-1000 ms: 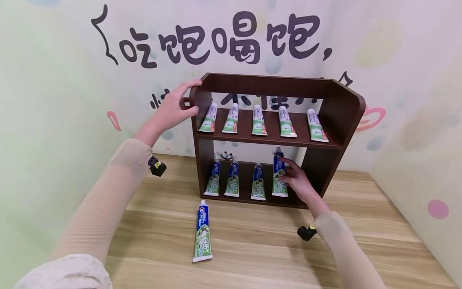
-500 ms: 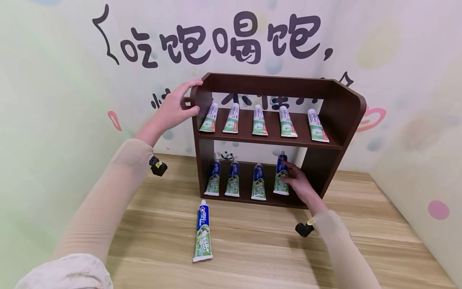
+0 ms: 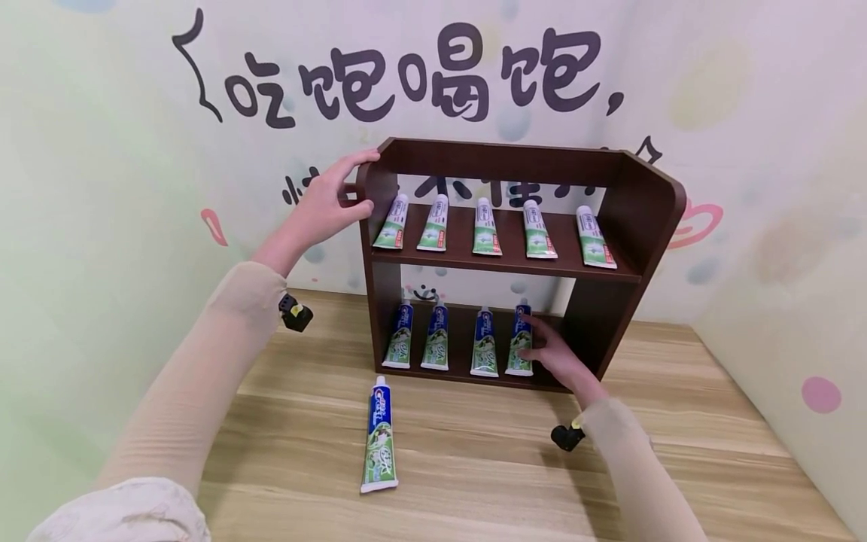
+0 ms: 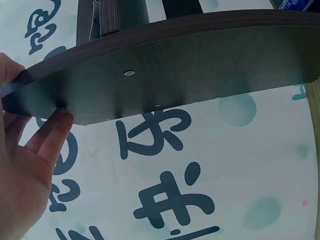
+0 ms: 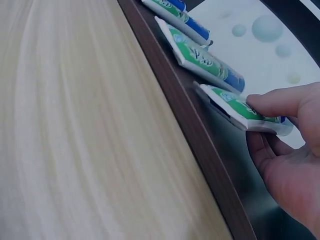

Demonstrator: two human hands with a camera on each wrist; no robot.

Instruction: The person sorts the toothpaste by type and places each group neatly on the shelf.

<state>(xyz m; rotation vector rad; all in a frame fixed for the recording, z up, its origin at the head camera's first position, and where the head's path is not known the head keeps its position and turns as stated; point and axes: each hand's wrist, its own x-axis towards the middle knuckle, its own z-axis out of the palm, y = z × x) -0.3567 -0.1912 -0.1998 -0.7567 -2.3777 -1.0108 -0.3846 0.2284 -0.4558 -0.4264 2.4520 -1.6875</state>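
My right hand (image 3: 557, 354) pinches a blue and green toothpaste tube (image 3: 520, 340) by its right edge, at the lower level of a dark brown two-tier shelf (image 3: 504, 269). In the right wrist view, the thumb lies on the printed face of this tube (image 5: 235, 106) and the fingers go behind it. The tube leans back, cap up, just right of another blue and green toothpaste tube (image 3: 484, 342). My left hand (image 3: 328, 199) holds the shelf's left side panel (image 4: 190, 65), with the thumb at its front edge and fingers against its outer face.
Several white and green toothpaste tubes (image 3: 485, 227) lean in a row on the upper level. Two more blue and green tubes (image 3: 436, 339) stand at the lower left. One loose toothpaste tube (image 3: 380, 436) lies on the wooden table (image 3: 474, 467) in front. A printed cloth (image 3: 271, 45) hangs behind.
My right hand has shifted the toothpaste tube slightly right, then left and down, closer to the neighbouring tube on the lower level. The left hand stays on the side panel.
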